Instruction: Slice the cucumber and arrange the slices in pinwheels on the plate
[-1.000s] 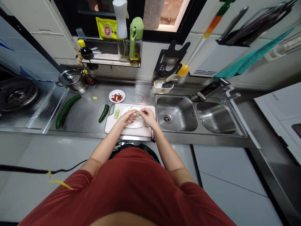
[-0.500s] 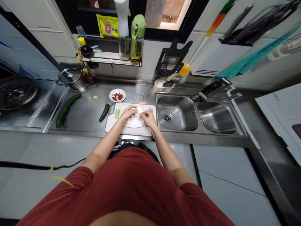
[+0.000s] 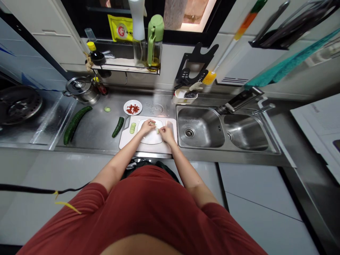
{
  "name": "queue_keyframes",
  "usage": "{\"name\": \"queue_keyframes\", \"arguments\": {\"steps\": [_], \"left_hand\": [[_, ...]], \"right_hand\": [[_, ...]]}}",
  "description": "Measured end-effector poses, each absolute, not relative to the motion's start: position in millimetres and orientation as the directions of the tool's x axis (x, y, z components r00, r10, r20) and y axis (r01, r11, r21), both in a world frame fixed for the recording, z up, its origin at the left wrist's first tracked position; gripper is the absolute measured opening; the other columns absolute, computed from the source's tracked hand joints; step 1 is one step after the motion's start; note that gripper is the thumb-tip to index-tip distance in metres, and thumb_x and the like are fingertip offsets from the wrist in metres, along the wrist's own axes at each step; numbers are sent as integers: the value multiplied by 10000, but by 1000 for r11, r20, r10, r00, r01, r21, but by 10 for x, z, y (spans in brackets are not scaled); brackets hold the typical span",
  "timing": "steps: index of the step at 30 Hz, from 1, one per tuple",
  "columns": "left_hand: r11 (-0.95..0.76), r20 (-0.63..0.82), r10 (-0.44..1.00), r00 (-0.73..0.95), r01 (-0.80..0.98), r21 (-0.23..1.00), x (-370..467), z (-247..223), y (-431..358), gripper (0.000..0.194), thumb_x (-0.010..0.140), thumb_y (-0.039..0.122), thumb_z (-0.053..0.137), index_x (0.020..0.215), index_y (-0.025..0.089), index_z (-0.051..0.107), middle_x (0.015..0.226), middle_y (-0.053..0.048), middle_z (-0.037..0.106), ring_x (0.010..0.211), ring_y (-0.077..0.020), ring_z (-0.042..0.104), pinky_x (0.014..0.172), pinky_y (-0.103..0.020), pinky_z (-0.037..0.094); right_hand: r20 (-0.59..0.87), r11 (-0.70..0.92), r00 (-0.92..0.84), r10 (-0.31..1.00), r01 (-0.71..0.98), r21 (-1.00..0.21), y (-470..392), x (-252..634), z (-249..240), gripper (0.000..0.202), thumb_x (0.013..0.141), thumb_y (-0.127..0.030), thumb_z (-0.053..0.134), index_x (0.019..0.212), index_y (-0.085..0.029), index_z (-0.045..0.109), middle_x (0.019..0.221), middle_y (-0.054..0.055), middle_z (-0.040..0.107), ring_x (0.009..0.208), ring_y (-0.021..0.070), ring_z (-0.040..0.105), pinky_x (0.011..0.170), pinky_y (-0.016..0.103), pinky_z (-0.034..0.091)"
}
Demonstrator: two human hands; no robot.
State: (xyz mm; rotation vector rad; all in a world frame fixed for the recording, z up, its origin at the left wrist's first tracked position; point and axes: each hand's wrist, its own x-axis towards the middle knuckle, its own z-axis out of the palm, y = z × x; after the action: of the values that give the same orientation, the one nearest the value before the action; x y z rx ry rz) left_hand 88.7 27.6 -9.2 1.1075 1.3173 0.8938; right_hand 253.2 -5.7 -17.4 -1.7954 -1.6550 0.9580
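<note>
My left hand point(image 3: 148, 126) is over a white squarish plate point(image 3: 151, 139), its fingers closed around pale green cucumber slices that are mostly hidden. On the plate's right side, my right hand point(image 3: 166, 134) pinches a small cucumber slice point(image 3: 157, 131) between thumb and fingertips. The two hands are close together, a narrow gap between the fingertips. Under the plate lies a white cutting board point(image 3: 126, 142). A short overlapping row of cucumber slices point(image 3: 132, 128) rests on the board, left of the plate.
Left of the board lie a cut cucumber piece point(image 3: 118, 127), a long cucumber point(image 3: 75, 124) and a cucumber end point(image 3: 107, 109). A dish of chopped red pieces point(image 3: 132, 107) sits behind it. The double sink point(image 3: 201, 127) is right; a steel pot point(image 3: 82, 90) stands back left.
My left hand has shifted slightly over the plate and its fingers have curled in more. My right hand has dropped a little lower, still pinching a slice. The view has moved slightly.
</note>
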Motion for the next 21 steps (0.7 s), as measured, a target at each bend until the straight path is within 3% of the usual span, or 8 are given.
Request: {"name": "queue_keyframes", "arguments": {"steps": [9, 16, 21], "left_hand": [[161, -231, 965, 121, 420, 893, 916, -203, 290, 304, 625, 143, 695, 924, 190, 672, 715, 3, 662, 638, -134, 572, 657, -244, 422], [28, -164, 975, 148, 656, 754, 971, -124, 251, 268, 749, 165, 614, 1003, 205, 691, 807, -38, 694, 753, -175, 608, 746, -266, 421], [-32, -139, 975, 171, 732, 681, 1014, -116, 236, 271, 803, 175, 571, 1044, 219, 687, 850, -51, 695, 812, -196, 605, 780, -281, 414]], "right_hand": [[-230, -139, 7, 973, 813, -565, -104, 2496, -192, 233, 888, -269, 501, 945, -167, 703, 920, 75, 725, 853, 184, 642, 746, 243, 427], [-260, -141, 26, 965, 891, -433, -143, 2451, -154, 270, 939, -307, 463, 1030, -177, 682, 990, 110, 708, 920, 214, 636, 786, 281, 419], [-244, -101, 9, 970, 924, -368, -176, 2403, -101, 270, 960, -302, 457, 1093, -174, 655, 1044, 145, 691, 982, 243, 623, 822, 312, 411]]}}
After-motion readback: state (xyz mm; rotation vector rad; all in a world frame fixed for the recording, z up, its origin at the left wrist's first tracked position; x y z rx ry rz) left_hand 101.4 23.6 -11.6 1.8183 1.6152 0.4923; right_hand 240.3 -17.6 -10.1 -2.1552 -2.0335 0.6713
